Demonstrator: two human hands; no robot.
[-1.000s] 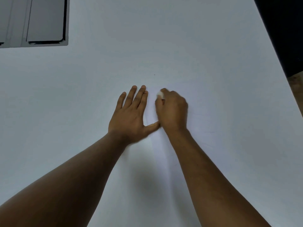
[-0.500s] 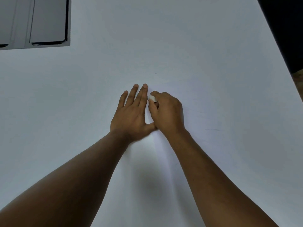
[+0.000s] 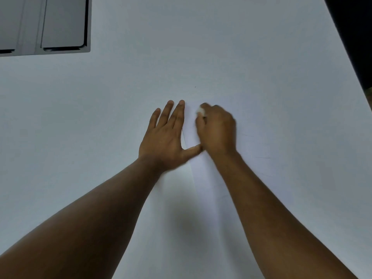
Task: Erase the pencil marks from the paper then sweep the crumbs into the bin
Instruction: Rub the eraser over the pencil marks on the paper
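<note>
My right hand (image 3: 216,129) pinches a small white eraser (image 3: 200,111) between curled fingers, its tip down on the paper (image 3: 271,121). My left hand (image 3: 165,135) lies flat beside it, fingers straight, pinning the sheet. I should rub in short strokes away from the pinning hand, so the sheet doesn't buckle. The white paper barely stands out from the white table (image 3: 60,117); only faint pencil marks (image 3: 262,158) show to the right. Crumbs are too small to see, and no bin is in view.

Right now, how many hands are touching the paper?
2: the left hand lies flat, pressing the paper; the right hand, beside it, rubs a white eraser there.
</note>
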